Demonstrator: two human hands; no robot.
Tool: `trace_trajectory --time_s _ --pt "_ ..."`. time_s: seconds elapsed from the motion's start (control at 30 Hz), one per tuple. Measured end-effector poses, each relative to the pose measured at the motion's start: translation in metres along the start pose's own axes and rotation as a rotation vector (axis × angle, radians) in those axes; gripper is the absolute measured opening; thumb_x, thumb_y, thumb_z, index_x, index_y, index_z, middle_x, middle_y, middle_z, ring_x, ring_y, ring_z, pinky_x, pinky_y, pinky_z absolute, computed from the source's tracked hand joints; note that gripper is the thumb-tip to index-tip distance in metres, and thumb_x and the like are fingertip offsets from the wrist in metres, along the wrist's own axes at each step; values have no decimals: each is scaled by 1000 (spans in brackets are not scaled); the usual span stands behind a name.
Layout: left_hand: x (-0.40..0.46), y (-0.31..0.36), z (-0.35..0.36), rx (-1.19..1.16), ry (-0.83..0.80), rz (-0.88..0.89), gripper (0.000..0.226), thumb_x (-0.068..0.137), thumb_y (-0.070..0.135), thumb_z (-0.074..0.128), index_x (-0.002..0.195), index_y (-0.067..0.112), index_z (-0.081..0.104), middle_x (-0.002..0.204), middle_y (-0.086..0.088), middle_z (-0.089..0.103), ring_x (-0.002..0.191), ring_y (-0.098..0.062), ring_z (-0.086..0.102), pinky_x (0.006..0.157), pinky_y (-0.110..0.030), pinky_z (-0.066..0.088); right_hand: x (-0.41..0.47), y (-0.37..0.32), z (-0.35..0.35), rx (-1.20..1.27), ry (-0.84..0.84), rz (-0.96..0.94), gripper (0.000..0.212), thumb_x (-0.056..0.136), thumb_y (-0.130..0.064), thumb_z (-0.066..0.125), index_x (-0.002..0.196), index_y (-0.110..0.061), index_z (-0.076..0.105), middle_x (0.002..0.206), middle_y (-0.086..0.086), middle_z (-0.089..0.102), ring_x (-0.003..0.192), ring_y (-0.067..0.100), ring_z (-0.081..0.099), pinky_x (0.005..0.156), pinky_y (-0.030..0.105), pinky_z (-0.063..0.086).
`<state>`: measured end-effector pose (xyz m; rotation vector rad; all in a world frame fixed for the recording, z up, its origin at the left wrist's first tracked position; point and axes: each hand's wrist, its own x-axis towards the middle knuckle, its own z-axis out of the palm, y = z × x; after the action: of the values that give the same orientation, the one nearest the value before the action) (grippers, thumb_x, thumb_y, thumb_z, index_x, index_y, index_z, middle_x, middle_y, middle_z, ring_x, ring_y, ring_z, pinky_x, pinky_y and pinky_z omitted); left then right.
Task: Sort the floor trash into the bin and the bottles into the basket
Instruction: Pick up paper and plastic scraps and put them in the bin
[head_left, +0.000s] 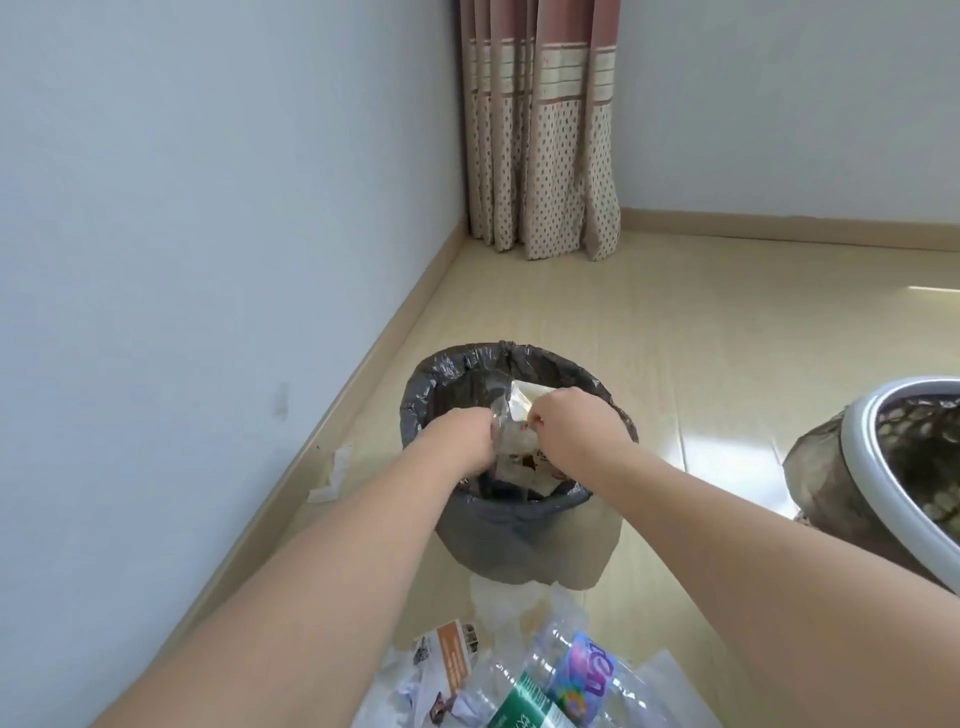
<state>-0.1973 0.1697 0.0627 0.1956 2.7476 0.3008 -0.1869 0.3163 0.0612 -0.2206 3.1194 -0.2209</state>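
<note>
Right now both hands are over the bin, w/ black liner, near the left wall. Left hand and right hand each pinch a clear plastic wrapper above the bin's mouth, fingers curled on it. Basket sits at right, apart from the bin. Bottles & paper scraps lie on the floor nearest the camera.

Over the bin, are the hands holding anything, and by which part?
Both hands hold one piece of clear plastic wrapping over the bin: the left hand grips its left edge, the right hand pinches its right edge.
</note>
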Motion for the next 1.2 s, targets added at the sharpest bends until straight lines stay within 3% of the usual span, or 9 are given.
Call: trace_trajectory --time_s 0.13,0.23,0.3,0.47,0.63,0.73,0.87,1.0,1.2 --pt "22 8 10 145 -222 -60 11 92 14 52 92 8 61 82 -7 56 70 -22 50 67 -30 43 6 3 10 -121 -177 -45 31 83 -3 47 99 -17 69 93 2 68 85 24 59 97 32 38" --pt "29 13 16 228 -283 -71 19 93 10 52 109 8 61 91 -7 56 87 -25 58 80 -33 47 8 10 14 -101 -276 -66 35 85 -4 44 109 -15 67 105 5 69 102 23 58 114 35 23" --pt "30 14 20 274 -239 -79 27 91 7 54 116 5 61 100 -11 58 102 -28 61 84 -34 50 7 15 12 -67 -262 -46 41 85 -3 43 119 -12 63 113 7 67 110 23 56 115 33 18" --pt "13 8 13 213 46 -37 8 83 10 57 91 9 60 79 -6 54 79 -28 60 70 -35 53 -7 13 4 21 -194 -60 44 82 -4 42 120 -15 62 112 4 68 110 21 58 118 34 8" --pt "-45 -3 -22 103 194 68 6 91 18 50 94 12 51 95 -6 57 84 -25 57 71 -39 51 -56 1 -43 93 -86 -94 38 89 -11 43 123 -13 58 127 5 57 114 27 54 105 35 33" --pt "-97 -7 -46 41 218 100 24 94 22 46 114 13 55 109 -5 57 96 -26 58 82 -43 52 -98 -12 -80 135 -63 -73 36 92 -14 43 127 -13 54 130 5 54 115 27 52 100 35 39" --pt "-192 -11 -70 13 185 100 23 95 24 46 113 14 56 115 -6 56 97 -24 55 78 -36 45 -167 -41 -128 139 -81 -67 41 92 -15 42 133 -16 49 133 4 52 115 26 52 97 35 42" --pt "-282 -23 -82 22 150 124 40 97 27 47 135 16 51 137 -5 51 121 -24 51 102 -40 44 -230 -71 -163 149 -128 -78 43 92 -17 43 135 -18 48 132 3 51 113 24 53 95 36 45" --pt "-372 -67 -74 -20 69 37 42 97 27 50 138 17 49 143 -4 48 126 -23 51 104 -36 42 -298 -117 -174 131 -211 -79 45 91 -19 43 137 -20 46 133 4 50 114 26 54 95 38 45"
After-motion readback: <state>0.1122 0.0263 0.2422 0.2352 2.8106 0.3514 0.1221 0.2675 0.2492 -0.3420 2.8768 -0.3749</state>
